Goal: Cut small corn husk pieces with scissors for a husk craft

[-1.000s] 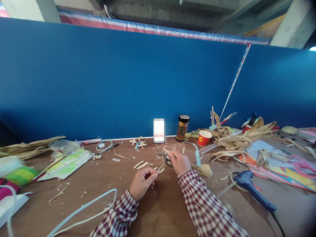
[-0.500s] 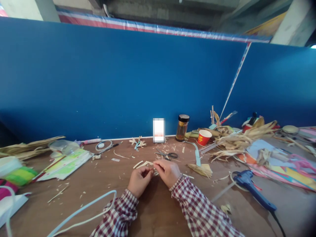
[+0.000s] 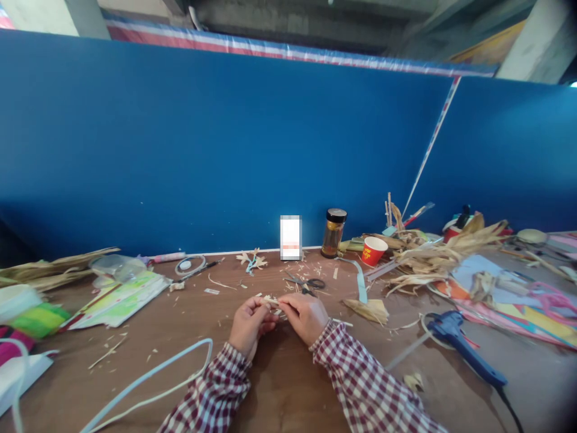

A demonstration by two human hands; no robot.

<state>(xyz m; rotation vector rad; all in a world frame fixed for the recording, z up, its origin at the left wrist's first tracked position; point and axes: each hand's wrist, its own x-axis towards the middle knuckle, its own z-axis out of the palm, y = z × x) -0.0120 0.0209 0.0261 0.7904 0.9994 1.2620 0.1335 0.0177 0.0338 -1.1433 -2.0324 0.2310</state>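
Near the middle of the table my left hand [image 3: 249, 326] and my right hand [image 3: 307, 316] are close together, both pinching a small pale strip of what looks like dried corn husk [image 3: 271, 300]. The strip spans between the fingertips, which cover part of it. Just beyond my right hand lie black-handled scissors [image 3: 306, 282]. A wider piece of dry husk [image 3: 370, 310] rests to the right of that hand. Farther back stands a small husk figure with a light-blue strip [image 3: 253, 263].
A blue glue gun [image 3: 469, 349] with a cord lies at the right. Behind are a lidded jar [image 3: 333, 234], a red paper cup [image 3: 373, 252] and a heap of corn husks [image 3: 428, 261]. A pale cable [image 3: 153, 379] loops at front left, near a green-and-white booklet [image 3: 121, 299]. A blue partition [image 3: 225, 132] rises behind the table.
My left hand has shifted slightly left and up, its fingers turned more over the husk strip. My right hand stays almost in place, still pinching.
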